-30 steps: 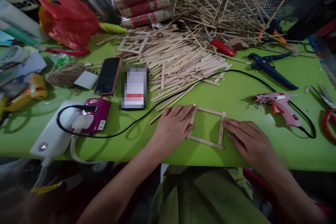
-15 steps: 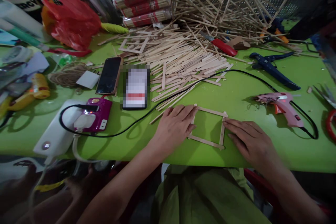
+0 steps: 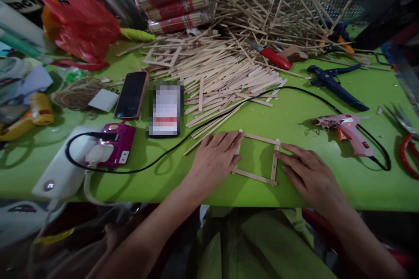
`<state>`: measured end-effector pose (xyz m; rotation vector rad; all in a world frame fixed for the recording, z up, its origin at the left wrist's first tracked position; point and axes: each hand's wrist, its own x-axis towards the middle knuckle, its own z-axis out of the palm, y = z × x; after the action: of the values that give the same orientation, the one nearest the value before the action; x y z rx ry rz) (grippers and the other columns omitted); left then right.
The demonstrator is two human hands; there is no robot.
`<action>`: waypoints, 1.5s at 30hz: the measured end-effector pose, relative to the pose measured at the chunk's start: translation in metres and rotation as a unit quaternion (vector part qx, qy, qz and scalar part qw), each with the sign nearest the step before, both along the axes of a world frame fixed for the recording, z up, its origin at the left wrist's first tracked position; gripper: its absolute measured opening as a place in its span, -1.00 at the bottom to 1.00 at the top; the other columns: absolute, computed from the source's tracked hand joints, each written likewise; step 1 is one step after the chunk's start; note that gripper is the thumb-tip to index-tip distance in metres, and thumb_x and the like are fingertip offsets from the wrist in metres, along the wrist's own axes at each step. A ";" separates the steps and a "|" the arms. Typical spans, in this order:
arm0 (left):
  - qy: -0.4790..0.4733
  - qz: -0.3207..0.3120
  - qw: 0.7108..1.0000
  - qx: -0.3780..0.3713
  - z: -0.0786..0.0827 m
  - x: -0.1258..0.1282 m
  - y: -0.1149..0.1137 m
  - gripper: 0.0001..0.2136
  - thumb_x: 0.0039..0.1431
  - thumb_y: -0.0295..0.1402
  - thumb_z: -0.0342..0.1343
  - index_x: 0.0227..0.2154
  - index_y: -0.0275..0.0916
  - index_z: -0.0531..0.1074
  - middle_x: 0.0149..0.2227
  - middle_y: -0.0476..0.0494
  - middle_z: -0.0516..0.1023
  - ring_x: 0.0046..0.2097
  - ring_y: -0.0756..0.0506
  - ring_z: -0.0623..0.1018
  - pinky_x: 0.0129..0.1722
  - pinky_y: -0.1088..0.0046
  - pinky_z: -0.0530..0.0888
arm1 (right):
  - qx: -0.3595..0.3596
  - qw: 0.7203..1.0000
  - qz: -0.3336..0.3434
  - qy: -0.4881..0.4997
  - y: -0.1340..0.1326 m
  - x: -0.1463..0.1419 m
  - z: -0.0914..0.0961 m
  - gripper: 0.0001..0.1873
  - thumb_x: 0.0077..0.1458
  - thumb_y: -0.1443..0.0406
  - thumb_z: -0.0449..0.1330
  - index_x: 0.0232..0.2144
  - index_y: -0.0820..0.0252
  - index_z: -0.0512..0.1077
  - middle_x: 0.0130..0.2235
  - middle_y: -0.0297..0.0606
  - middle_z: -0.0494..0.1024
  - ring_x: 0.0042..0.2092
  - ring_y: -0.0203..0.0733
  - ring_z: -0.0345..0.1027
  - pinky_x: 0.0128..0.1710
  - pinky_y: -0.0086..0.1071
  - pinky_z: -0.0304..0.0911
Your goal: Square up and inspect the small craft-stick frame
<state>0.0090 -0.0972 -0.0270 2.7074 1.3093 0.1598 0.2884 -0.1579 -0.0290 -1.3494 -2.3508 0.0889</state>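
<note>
A small square frame of wooden sticks [image 3: 258,138] lies flat near the front edge of the green table [image 3: 294,117]. My left hand [image 3: 214,159] rests flat on the frame's left stick, fingers stretched out. On the opposite side, my right hand [image 3: 309,174] lies flat with its fingertips against the right stick. Neither hand grips anything. A big heap of loose wooden sticks [image 3: 219,74] spreads behind the frame.
A pink glue gun [image 3: 348,133] lies to the right, its black cord [image 3: 203,126] running left to a purple power strip [image 3: 111,144]. Two phones [image 3: 131,94] sit at centre-left. A blue tool [image 3: 337,85], a red knife [image 3: 275,57], red scissors [image 3: 409,148] and a red bag [image 3: 78,22] lie around.
Both hands stay pressed flat on the frame's sides. The view has shifted slightly; the frame and hands have barely moved.
</note>
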 end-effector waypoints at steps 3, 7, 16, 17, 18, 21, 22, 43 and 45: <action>-0.002 0.001 1.000 0.002 -0.001 0.000 0.000 -0.52 0.47 -0.30 0.02 0.39 -0.20 0.25 0.29 -0.21 0.48 0.21 -0.22 0.47 0.09 0.20 0.47 | 0.010 1.000 0.014 -0.008 0.001 -0.001 0.001 -0.64 0.43 0.42 0.12 0.20 0.18 0.46 0.18 -0.03 0.58 0.07 0.03 0.54 -0.02 -0.06 0.49; -0.012 -0.003 1.000 0.013 -0.002 -0.001 -0.001 -0.53 0.47 -0.31 0.02 0.38 -0.25 0.26 0.29 -0.21 0.49 0.21 -0.21 0.48 0.09 0.22 0.46 | 0.016 0.999 0.025 -0.013 0.003 0.000 0.001 -0.63 0.43 0.42 0.12 0.22 0.17 0.44 0.17 -0.05 0.60 0.08 0.02 0.55 -0.03 -0.07 0.47; -0.037 -0.004 0.999 0.013 -0.006 -0.002 0.000 -0.54 0.46 -0.32 0.04 0.35 -0.25 0.30 0.31 -0.22 0.48 0.22 -0.20 0.49 0.11 0.23 0.44 | 0.012 1.000 0.029 -0.002 0.004 0.002 0.000 -0.62 0.41 0.42 0.15 0.21 0.16 0.46 0.16 -0.07 0.60 0.08 0.00 0.55 -0.02 -0.11 0.45; -0.039 -0.004 0.999 0.013 -0.006 -0.002 0.000 -0.55 0.45 -0.32 0.05 0.34 -0.25 0.31 0.31 -0.21 0.48 0.22 -0.19 0.49 0.11 0.23 0.44 | 0.015 0.999 0.029 0.000 0.004 0.002 -0.001 -0.63 0.41 0.42 0.15 0.21 0.17 0.46 0.16 -0.06 0.60 0.08 0.00 0.54 -0.01 -0.11 0.45; -0.042 -0.004 0.999 0.013 -0.006 -0.002 0.000 -0.55 0.45 -0.32 0.06 0.34 -0.24 0.32 0.31 -0.21 0.49 0.22 -0.19 0.49 0.11 0.23 0.44 | 0.017 0.999 0.029 0.000 0.004 0.002 -0.001 -0.64 0.42 0.42 0.14 0.20 0.18 0.47 0.16 -0.06 0.60 0.08 0.00 0.54 -0.01 -0.11 0.45; -0.055 -0.004 0.998 0.018 -0.006 -0.002 -0.001 -0.58 0.44 -0.32 0.08 0.30 -0.23 0.35 0.29 -0.19 0.50 0.22 -0.18 0.50 0.11 0.24 0.43 | 0.018 0.999 0.029 0.000 0.004 0.003 -0.003 -0.67 0.42 0.41 0.14 0.17 0.22 0.49 0.17 -0.04 0.60 0.06 -0.01 0.54 -0.01 -0.12 0.44; -0.060 -0.004 0.998 0.020 -0.006 -0.002 -0.001 -0.59 0.44 -0.32 0.09 0.29 -0.23 0.36 0.29 -0.18 0.51 0.22 -0.18 0.50 0.11 0.24 0.43 | 0.017 0.999 0.029 0.000 0.003 0.003 -0.003 -0.68 0.42 0.41 0.14 0.15 0.24 0.49 0.16 -0.03 0.60 0.06 -0.01 0.54 0.00 -0.12 0.44; -0.154 0.000 0.984 0.090 -0.016 0.005 -0.012 -0.74 0.39 -0.49 0.10 0.09 -0.35 0.50 0.08 -0.27 0.65 0.08 -0.16 0.63 0.06 0.22 0.61 | 0.023 0.999 0.030 0.007 0.005 0.004 -0.004 -0.67 0.44 0.39 0.12 0.18 0.18 0.47 0.16 -0.06 0.61 0.04 0.00 0.55 -0.02 -0.12 0.43; -0.170 0.001 0.981 0.091 -0.015 0.005 -0.011 -0.75 0.40 -0.48 0.10 0.07 -0.32 0.52 0.06 -0.25 0.67 0.06 -0.16 0.64 0.03 0.21 0.63 | 0.022 0.999 0.030 0.005 0.005 0.003 -0.004 -0.68 0.44 0.40 0.12 0.17 0.20 0.46 0.16 -0.04 0.61 0.05 0.00 0.54 -0.02 -0.13 0.43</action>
<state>0.0138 -0.1083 -0.0419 2.6604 1.2473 0.7398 0.2917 -0.1533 -0.0333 -1.2552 -2.3715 0.0622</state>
